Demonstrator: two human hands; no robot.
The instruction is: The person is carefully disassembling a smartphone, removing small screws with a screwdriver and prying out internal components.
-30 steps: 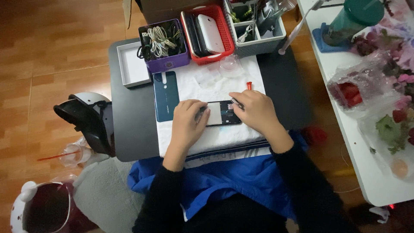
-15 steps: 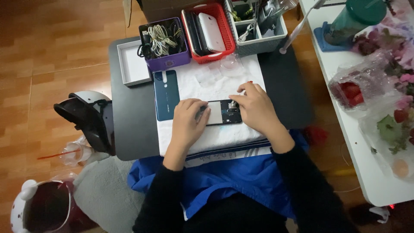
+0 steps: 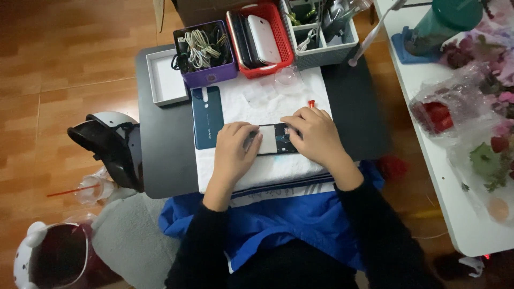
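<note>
On the white cloth (image 3: pixel 278 166), the left hand (image 3: pixel 233 152) is pinning the opened phone (image 3: pixel 276 140) flat while the right hand (image 3: pixel 313 136), at three o'clock, is curling fingertips onto it; it looks light, stiff, fragile, best gripped by its edges.

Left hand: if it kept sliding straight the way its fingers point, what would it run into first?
The left hand rests on the white towel, fingers aimed up and slightly right at the opened phone. It already touches that phone's left end. Beyond lies bare towel, then probably the red basket.

I'm looking at the black table (image 3: pixel 160 166) mid-frame: white towel (image 3: pixel 267 171) centre, white tray (image 3: pixel 163 80) upper left, purple basket (image 3: pixel 206 72), red basket (image 3: pixel 286 51) above.
</note>
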